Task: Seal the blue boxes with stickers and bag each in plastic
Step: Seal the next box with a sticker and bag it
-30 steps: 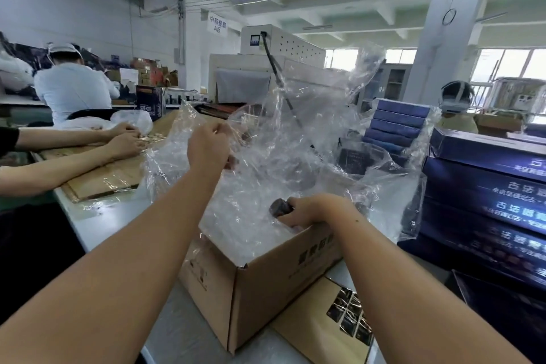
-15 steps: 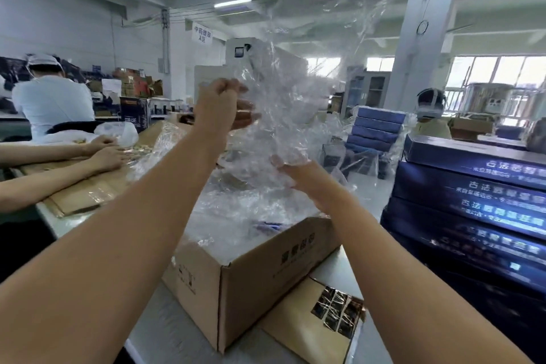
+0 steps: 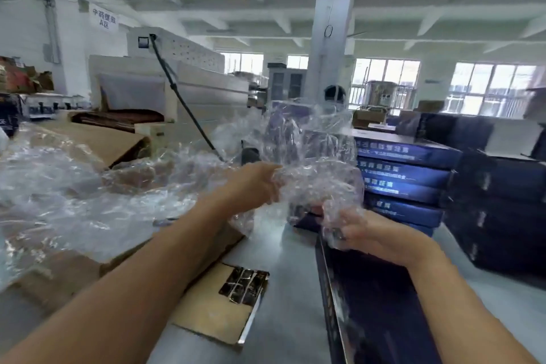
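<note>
A crumpled clear plastic bag (image 3: 313,156) hangs in the air between my hands. My left hand (image 3: 257,183) pinches its upper left edge and my right hand (image 3: 363,229) grips its lower right part, partly wrapped in the film. Under my right hand a dark blue box (image 3: 375,304) lies flat on the grey table (image 3: 289,289). Behind the bag stands a stack of blue boxes (image 3: 404,180) with white lettering. A sheet of dark stickers (image 3: 243,285) lies on a brown card near the table's front.
A cardboard box (image 3: 118,263) heaped with more clear plastic bags (image 3: 74,198) fills the left side. Taller stacks of dark blue boxes (image 3: 496,195) stand at the right. A white machine (image 3: 177,83) and a pillar (image 3: 331,53) are behind.
My view has swung right, away from the person at the left. Both hands have carried the plastic bag from above the cardboard box down and right, over the flat blue box.
</note>
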